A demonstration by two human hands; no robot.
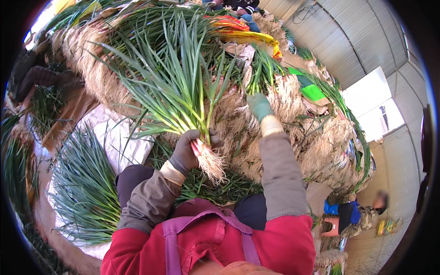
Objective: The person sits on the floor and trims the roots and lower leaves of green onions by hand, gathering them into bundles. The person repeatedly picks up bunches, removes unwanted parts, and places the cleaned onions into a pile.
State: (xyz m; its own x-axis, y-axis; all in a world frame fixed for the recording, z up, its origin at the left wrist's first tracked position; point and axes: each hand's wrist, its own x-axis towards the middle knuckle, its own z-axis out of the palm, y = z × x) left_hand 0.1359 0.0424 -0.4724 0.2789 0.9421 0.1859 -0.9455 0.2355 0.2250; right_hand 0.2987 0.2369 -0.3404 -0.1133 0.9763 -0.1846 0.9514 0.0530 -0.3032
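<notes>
My left hand [192, 147], in a dark grey glove, is closed around a bunch of green onions [185, 113] just above its pink bulbs. The pale roots hang below the fist and the long green leaves fan upward. My right hand [260, 106], in a green glove, reaches out to the stems of more green onions [259, 74] on top of a large pile; its fingertips are hidden, and whether it grips a stem does not show. Long tan roots [251, 151] of the piled onions lie below and around it.
A heap of green onions [89, 185] rests on white sheeting [113, 137] at my left. Yellow and red sacks [251, 34] lie across the pile. Co-workers are at the far side, at the left edge [41, 77] and at the lower right [361, 216], the last near a pink stool [331, 227].
</notes>
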